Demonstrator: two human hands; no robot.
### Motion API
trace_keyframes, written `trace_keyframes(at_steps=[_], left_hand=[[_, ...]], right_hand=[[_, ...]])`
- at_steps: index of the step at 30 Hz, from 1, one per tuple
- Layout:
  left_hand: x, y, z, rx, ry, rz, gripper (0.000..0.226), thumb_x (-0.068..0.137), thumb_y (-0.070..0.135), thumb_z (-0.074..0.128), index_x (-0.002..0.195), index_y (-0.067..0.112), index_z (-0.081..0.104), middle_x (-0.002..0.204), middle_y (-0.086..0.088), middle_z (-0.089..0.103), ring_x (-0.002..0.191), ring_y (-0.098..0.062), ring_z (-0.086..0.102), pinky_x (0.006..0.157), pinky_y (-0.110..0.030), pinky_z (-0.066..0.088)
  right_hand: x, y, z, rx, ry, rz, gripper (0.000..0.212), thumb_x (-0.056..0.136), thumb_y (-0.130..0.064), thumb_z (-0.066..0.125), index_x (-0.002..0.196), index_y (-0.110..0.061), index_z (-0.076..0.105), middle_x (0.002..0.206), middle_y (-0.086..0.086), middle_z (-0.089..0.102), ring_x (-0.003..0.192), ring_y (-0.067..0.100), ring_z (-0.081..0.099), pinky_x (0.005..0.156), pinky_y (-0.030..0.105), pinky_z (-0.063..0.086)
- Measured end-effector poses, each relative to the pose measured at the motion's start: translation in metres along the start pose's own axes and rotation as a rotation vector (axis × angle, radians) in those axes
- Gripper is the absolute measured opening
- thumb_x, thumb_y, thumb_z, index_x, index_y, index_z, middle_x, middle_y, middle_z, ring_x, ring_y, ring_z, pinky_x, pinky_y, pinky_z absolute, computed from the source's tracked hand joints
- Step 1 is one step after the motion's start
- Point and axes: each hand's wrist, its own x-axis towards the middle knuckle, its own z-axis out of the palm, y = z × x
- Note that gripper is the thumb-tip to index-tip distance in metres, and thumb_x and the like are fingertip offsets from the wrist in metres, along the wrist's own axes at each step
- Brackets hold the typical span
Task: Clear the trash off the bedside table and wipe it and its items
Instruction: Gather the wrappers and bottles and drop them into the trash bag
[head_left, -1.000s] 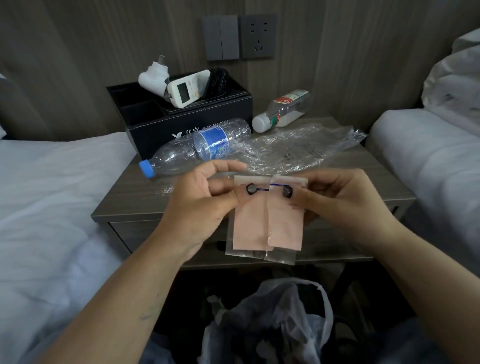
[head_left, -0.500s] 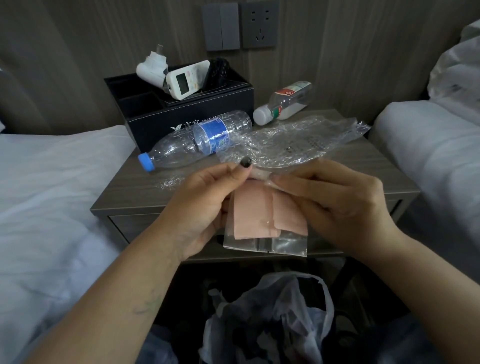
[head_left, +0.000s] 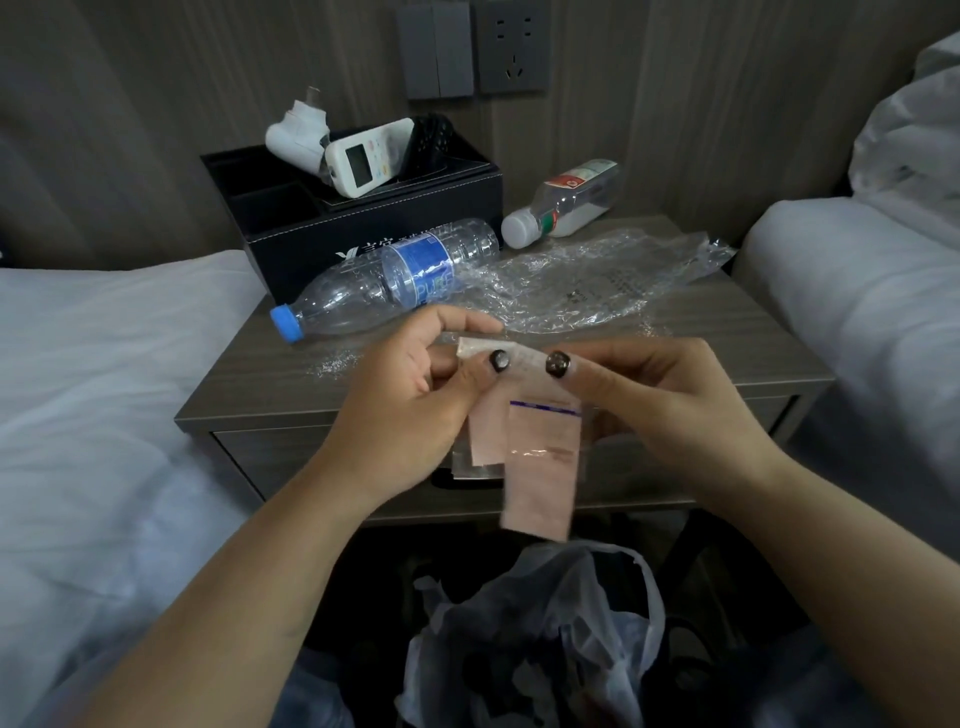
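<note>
Over the front edge of the grey wooden bedside table (head_left: 291, 384), my left hand (head_left: 410, 405) and my right hand (head_left: 670, 400) both pinch the top of a small clear zip bag (head_left: 543, 441) with pink sheets inside. A blurred pink sheet (head_left: 537, 501) hangs out of its lower end. On the table lie an empty blue-capped water bottle (head_left: 384, 280), crumpled clear plastic wrap (head_left: 597, 280) and a small white-capped bottle (head_left: 563, 205) on its side.
A black organizer box (head_left: 363, 228) at the table's back holds a white remote (head_left: 366, 158), a white plug adapter (head_left: 298, 132) and a black remote. A white trash bag (head_left: 540, 639) gapes open on the floor below my hands. White beds flank the table.
My hands have shifted their grip on the zip bag's top, and a pink sheet now hangs lower, out of the bag's bottom edge above the trash bag.
</note>
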Motion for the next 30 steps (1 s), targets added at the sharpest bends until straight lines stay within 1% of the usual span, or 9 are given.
trace_keyframes(at_steps=[3,6,10,11,14,18,21,26,30], left_hand=[[0.0,-0.003,0.004,0.117,0.026,0.07,0.006,0.093,0.019,0.062,0.099,0.02,0.061,0.081,0.001,0.076,0.069,-0.031,0.07,0.054,-0.026,0.051],[0.0,-0.006,0.005,0.159,0.036,0.051,0.007,0.091,0.032,0.063,0.095,0.026,0.062,0.076,-0.008,0.074,0.059,-0.038,0.061,0.05,-0.026,0.044],[0.0,-0.006,0.004,0.026,0.013,-0.156,0.042,0.082,0.06,0.06,0.097,0.022,0.067,0.092,-0.028,0.067,0.074,-0.036,0.066,0.07,-0.047,0.055],[0.0,-0.005,0.004,-0.057,-0.013,-0.226,0.053,0.081,0.062,0.06,0.101,0.014,0.068,0.092,-0.028,0.068,0.074,-0.033,0.067,0.065,-0.049,0.058],[0.0,0.0,0.005,-0.252,-0.087,-0.33,0.046,0.075,0.051,0.063,0.092,0.009,0.073,0.077,-0.01,0.073,0.059,-0.015,0.068,0.046,-0.026,0.052],[0.001,0.002,0.002,-0.367,-0.096,-0.339,0.028,0.069,0.032,0.074,0.088,0.012,0.068,0.08,-0.008,0.074,0.062,-0.017,0.07,0.048,-0.027,0.054],[0.001,-0.001,0.001,-0.293,-0.031,-0.284,0.015,0.067,0.029,0.075,0.08,0.021,0.071,0.079,-0.007,0.074,0.065,-0.016,0.071,0.05,-0.024,0.054],[0.003,-0.006,-0.004,0.05,0.023,-0.092,0.007,0.088,0.015,0.068,0.092,0.02,0.065,0.079,-0.004,0.072,0.068,-0.018,0.065,0.064,-0.031,0.053],[0.0,-0.004,-0.001,0.119,0.0,0.031,0.012,0.089,0.022,0.067,0.099,0.018,0.062,0.078,0.0,0.073,0.064,-0.008,0.066,0.055,-0.019,0.049]], right_hand=[[0.003,0.004,0.0,-0.124,0.078,0.008,0.009,0.074,-0.026,0.075,0.082,-0.023,0.078,0.074,0.006,0.075,0.061,0.016,0.067,0.054,0.03,0.057],[0.004,0.009,-0.001,-0.347,0.161,-0.15,0.02,0.079,-0.011,0.076,0.085,-0.03,0.075,0.071,-0.004,0.073,0.056,0.014,0.063,0.056,0.031,0.056],[0.003,0.011,0.0,-0.628,0.204,-0.504,0.022,0.079,0.001,0.074,0.093,-0.016,0.075,0.077,0.004,0.066,0.067,0.012,0.059,0.061,0.014,0.046],[0.003,0.012,0.0,-0.668,0.205,-0.573,0.021,0.079,0.003,0.073,0.094,-0.011,0.076,0.077,0.006,0.064,0.067,0.01,0.058,0.062,0.012,0.045],[0.001,0.014,-0.002,-0.838,0.158,-0.797,0.014,0.085,0.003,0.069,0.098,-0.001,0.074,0.079,0.011,0.063,0.064,0.015,0.058,0.058,0.02,0.047],[0.002,0.015,-0.008,-0.996,0.072,-0.927,0.016,0.091,-0.002,0.063,0.103,0.001,0.073,0.088,0.013,0.066,0.07,0.019,0.063,0.056,0.032,0.052],[0.004,0.015,-0.007,-0.888,0.032,-0.818,0.017,0.086,-0.001,0.069,0.103,-0.003,0.074,0.092,0.01,0.066,0.074,0.018,0.065,0.06,0.031,0.053],[0.006,0.012,-0.009,-0.373,-0.067,-0.229,0.026,0.082,-0.011,0.071,0.105,-0.025,0.073,0.102,-0.004,0.068,0.094,0.013,0.068,0.08,0.027,0.056],[0.009,0.012,-0.008,-0.209,-0.031,-0.101,0.015,0.074,-0.024,0.072,0.089,-0.024,0.074,0.079,-0.006,0.074,0.065,0.005,0.067,0.062,0.021,0.055]])
